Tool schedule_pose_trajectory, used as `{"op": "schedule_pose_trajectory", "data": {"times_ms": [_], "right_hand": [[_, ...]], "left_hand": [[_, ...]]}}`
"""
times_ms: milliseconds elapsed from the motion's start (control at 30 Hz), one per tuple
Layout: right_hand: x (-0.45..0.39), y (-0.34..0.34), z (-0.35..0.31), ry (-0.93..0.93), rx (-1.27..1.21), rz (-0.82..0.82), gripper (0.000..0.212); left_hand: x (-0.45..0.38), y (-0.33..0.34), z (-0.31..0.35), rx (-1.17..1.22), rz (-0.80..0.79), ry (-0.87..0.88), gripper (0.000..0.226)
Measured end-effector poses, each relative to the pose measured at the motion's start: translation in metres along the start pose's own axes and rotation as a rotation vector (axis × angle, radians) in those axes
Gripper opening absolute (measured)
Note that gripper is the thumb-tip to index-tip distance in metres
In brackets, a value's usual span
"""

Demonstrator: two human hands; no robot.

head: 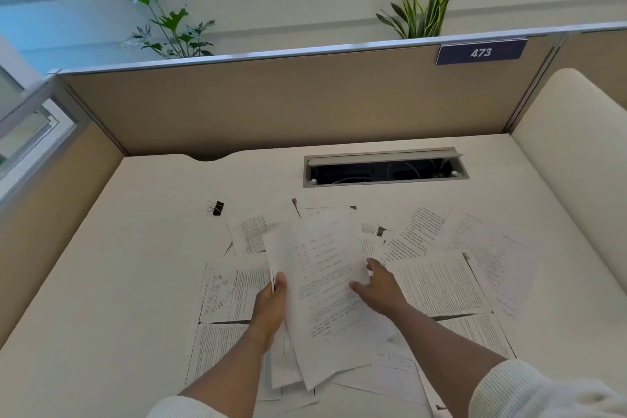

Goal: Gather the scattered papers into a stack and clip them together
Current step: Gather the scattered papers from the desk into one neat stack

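One black binder clip [215, 207] lies alone at the far left of the bench [101, 282]. Left hand [269, 302] has its grip closed on the edge of a raised bundle of papers [322, 282]; right hand [380, 288] rests half open on it, over scattered sheets [441, 285]

Papers [437, 285] around and under both hands: white, covered in fine black print; sheet just left of the left hand [269, 304] carries small boxed diagrams. Sheets between the hands [325, 278]: white, faint grey lines of text. Binder clip [216, 207], up and left of the hands: black. Desk [101, 282]: cream white. Partition [271, 105] beyond the hands: tan, pale grey trim. Label [481, 51], far upper right: dark blue, white "473". Sleeves [509, 390]: white, fine ribbing. Plants [424, 7]: green, yellow-edged leaves at right.
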State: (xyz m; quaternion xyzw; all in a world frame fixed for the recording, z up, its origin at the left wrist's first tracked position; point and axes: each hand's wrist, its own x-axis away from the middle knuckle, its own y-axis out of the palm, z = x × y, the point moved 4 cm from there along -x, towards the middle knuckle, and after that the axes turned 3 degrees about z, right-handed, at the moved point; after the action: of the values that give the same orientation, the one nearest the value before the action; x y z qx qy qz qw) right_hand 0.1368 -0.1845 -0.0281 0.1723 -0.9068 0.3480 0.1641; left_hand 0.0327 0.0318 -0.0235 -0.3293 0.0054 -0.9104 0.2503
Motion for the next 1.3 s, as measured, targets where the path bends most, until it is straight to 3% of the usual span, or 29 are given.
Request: {"op": "schedule_pose_trajectory", "data": {"times_ms": [100, 267, 467, 667, 833, 1033, 1300], "right_hand": [[-0.003, -0.005, -0.005, 0.031, -0.128, -0.016, 0.067], [-0.003, 0.001, -0.017, 0.085, -0.304, -0.138, 0.024], [-0.003, 0.009, -0.025, 0.165, -0.502, -0.198, 0.025], [-0.003, 0.000, -0.022, 0.066, -0.328, -0.131, 0.020], [-0.003, -0.002, -0.015, 0.029, -0.213, -0.092, 0.015], [-0.008, 0.005, -0.015, 0.040, -0.151, -0.042, 0.011], [-0.013, 0.026, -0.022, 0.077, -0.126, -0.066, 0.014]], "left_hand": [[-0.003, -0.005, 0.009, 0.027, -0.007, 0.004, 0.056], [-0.004, -0.012, 0.019, 0.111, 0.022, -0.001, 0.051], [-0.010, -0.017, 0.020, 0.109, 0.071, -0.058, 0.052], [-0.019, -0.037, 0.006, 0.067, 0.201, -0.072, 0.047], [-0.034, -0.066, -0.008, -0.032, 0.355, -0.089, 0.020], [-0.026, -0.113, -0.026, -0.227, 0.642, -0.257, 0.065], [-0.022, -0.136, -0.054, -0.459, 0.612, -0.396, 0.112]]}}
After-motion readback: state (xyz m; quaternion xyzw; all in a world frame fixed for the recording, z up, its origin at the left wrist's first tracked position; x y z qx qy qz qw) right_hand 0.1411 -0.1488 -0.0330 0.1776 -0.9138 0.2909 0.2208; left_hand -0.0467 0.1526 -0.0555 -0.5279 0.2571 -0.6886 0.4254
